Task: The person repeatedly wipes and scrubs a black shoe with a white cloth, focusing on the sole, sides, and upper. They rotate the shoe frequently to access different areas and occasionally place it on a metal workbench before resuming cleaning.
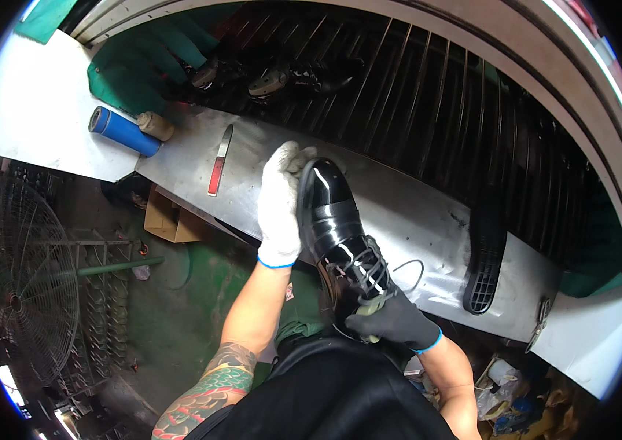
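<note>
Gripping the heel end of a glossy black lace-up dress shoe point(331, 209) in the head view, the dark-gloved right hand point(401, 321) holds it, toe pointing away, above a metal ledge point(391, 194). The white-gloved left hand point(279, 209) touches its left side; I cannot tell whether those part-hidden fingers close. A red-handled knife point(220, 161) lies near.

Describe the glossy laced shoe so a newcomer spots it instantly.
Find the metal bench across the middle. Over its near edge, between the white-gloved left hand and dark-gloved right hand, is a glossy black laced shoe, toe pointing away. Unlike the dark shoes on the bars, it alone is held.
</note>
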Motion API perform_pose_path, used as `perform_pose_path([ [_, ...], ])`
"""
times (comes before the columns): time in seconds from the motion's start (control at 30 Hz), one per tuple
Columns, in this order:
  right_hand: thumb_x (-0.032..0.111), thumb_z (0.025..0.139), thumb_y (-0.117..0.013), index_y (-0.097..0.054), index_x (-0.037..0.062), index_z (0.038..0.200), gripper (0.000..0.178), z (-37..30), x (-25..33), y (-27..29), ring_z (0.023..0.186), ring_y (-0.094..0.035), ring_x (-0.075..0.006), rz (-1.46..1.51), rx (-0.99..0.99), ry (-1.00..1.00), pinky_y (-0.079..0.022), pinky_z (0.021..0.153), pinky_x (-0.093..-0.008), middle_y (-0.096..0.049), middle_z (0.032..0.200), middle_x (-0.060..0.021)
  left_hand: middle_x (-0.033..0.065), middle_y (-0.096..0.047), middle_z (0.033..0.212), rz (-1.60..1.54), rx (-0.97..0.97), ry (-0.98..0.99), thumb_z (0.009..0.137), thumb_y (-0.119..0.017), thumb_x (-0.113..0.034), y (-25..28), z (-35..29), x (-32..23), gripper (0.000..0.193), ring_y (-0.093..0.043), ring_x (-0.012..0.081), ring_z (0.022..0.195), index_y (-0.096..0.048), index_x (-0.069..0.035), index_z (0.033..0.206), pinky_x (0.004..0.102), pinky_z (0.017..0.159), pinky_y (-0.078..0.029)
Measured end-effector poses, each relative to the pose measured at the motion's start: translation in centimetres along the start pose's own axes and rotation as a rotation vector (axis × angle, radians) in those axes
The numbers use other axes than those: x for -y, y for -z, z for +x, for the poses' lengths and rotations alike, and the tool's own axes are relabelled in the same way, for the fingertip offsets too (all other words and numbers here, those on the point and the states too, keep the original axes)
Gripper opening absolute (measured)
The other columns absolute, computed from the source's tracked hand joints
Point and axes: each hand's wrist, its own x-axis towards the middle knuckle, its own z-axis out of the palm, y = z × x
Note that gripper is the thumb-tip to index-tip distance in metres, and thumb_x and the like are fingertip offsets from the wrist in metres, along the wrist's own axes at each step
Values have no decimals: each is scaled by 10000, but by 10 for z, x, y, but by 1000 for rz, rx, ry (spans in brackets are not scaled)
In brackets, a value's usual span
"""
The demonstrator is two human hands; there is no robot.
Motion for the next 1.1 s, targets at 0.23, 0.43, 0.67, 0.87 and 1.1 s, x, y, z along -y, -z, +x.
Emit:
perform_pose_path([
  [0.23,231,675,-822,-399,-36,1533,992,4,11,5,1248,-531,-492,-899,-251,560,-454,1054,-525,-497,1384,-305,304,-310,1654,-541,203,543,1055,-567,-414,-1,-23,-43,660,-334,480,1520,-398,-53,1582,637,1261,-265],
  [0.43,270,697,-826,-403,-30,1528,980,2,10,12,1313,-487,-480,-852,-211,630,-397,1117,-533,-470,1413,-298,309,-525,1489,-424,341,412,813,-788,-396,16,-34,-45,828,-514,438,1400,-518,60,1449,572,1196,-397],
  [0.67,335,769,-871,-355,-43,1560,1017,-4,-17,42,1407,-439,-488,-774,-139,594,-368,1175,-524,-441,1512,-301,253,-605,1427,-271,443,224,698,-869,-253,-29,-24,-68,800,-611,356,1317,-586,74,1371,472,1131,-489],
  [0.87,231,670,-985,-188,-54,1634,1283,-9,-22,59,1514,-395,-356,-654,-43,506,-298,1249,-422,-383,1632,-244,232,-630,1389,-40,505,-51,673,-868,-189,-36,-19,-64,814,-632,320,1279,-573,43,1395,437,1109,-493],
  [1.1,240,660,-955,-117,-41,1652,1328,-15,-24,67,1514,-388,-338,-551,-58,464,-266,1269,-395,-384,1635,-237,202,-610,1409,135,443,53,792,-795,-59,-68,-12,-81,673,-594,288,1319,-530,21,1406,407,1126,-475],
])
